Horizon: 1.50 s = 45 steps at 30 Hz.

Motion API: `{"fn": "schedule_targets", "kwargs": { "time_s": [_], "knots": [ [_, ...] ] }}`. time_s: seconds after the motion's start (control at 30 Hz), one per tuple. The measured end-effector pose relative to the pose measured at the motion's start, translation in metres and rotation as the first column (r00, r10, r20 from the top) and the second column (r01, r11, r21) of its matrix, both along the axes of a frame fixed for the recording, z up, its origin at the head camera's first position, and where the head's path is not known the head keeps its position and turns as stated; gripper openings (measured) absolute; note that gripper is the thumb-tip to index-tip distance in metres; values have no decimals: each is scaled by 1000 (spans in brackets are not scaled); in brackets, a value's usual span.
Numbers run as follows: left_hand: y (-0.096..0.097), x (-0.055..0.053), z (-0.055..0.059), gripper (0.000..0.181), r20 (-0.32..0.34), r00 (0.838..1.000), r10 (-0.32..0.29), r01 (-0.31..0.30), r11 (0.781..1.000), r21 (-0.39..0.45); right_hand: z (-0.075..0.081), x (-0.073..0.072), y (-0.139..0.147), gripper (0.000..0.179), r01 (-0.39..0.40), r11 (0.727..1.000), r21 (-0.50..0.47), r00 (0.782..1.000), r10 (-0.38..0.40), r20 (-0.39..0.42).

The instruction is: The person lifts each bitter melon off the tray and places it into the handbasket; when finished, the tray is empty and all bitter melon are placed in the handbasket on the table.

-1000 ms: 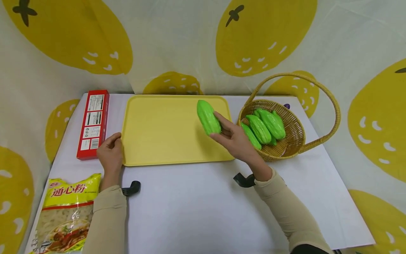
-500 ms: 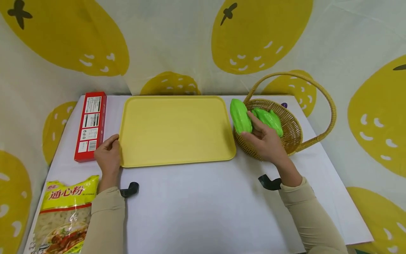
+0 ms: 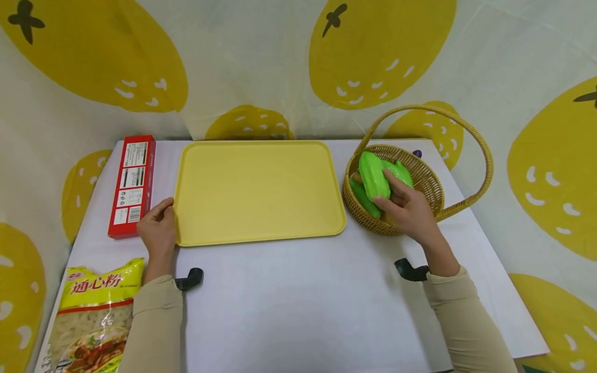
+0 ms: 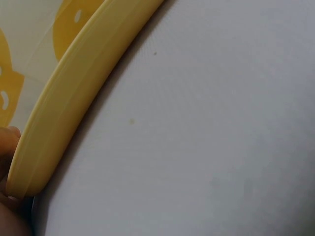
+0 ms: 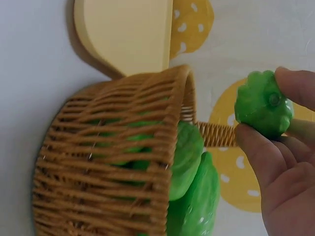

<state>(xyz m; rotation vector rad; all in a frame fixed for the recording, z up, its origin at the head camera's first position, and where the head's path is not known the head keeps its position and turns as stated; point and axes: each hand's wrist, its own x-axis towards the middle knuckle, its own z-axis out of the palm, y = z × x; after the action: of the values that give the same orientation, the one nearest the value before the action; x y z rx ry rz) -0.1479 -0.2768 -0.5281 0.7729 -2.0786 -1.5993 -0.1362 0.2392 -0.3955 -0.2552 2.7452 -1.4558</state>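
My right hand (image 3: 412,212) pinches a bright green, ridged bitter melon (image 3: 374,175) between thumb and fingers, over the wicker basket (image 3: 436,181). The right wrist view shows one knobbly end of this bitter melon (image 5: 264,105) above the basket's rim, apart from the others. Inside the basket lie several more green bitter melons (image 3: 363,197), partly covered by the held one in the head view. My left hand (image 3: 158,228) grips the left edge of a yellow tray (image 3: 261,191) near its front corner. The tray's upper surface holds nothing.
A red box (image 3: 132,186) lies left of the tray. At the front left is a bag of pasta (image 3: 95,316), partly behind the left sleeve. The basket's tall handle (image 3: 487,160) arches up to the right. A small purple thing (image 3: 417,153) shows behind the basket.
My right hand has carried the bitter melon rightward from above the tray to over the basket. The left hand stays at the tray's edge.
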Motion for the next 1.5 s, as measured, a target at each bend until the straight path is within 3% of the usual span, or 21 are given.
{"fn": "schedule_targets", "kwargs": {
  "time_s": [0.4, 1.07, 1.27, 1.4, 1.5],
  "knots": [
    [-1, 1, 0, 26, 0, 1000, 8, -8, 1000, 0, -14, 0, 14, 68, -75, 995, 60, 994, 69, 85],
    [-2, 2, 0, 26, -13, 1000, 1, -1, 1000, 9, -18, -1, 15, 65, -55, 985, 165, 987, 29, 155],
    [-3, -1, 1, 27, -1, 1000, -2, 2, 1000, -5, -21, 0, 10, 64, -39, 949, 314, 996, 13, 83],
    [-5, 0, 8, 28, 21, 1000, -16, 17, 999, -27, -23, 0, 4, 64, -42, 924, 379, 999, 48, -6],
    [-4, 1, 17, 30, 23, 1000, -17, 19, 996, -91, -24, -1, -2, 61, -51, 898, 437, 993, 91, -71]
  ]
}}
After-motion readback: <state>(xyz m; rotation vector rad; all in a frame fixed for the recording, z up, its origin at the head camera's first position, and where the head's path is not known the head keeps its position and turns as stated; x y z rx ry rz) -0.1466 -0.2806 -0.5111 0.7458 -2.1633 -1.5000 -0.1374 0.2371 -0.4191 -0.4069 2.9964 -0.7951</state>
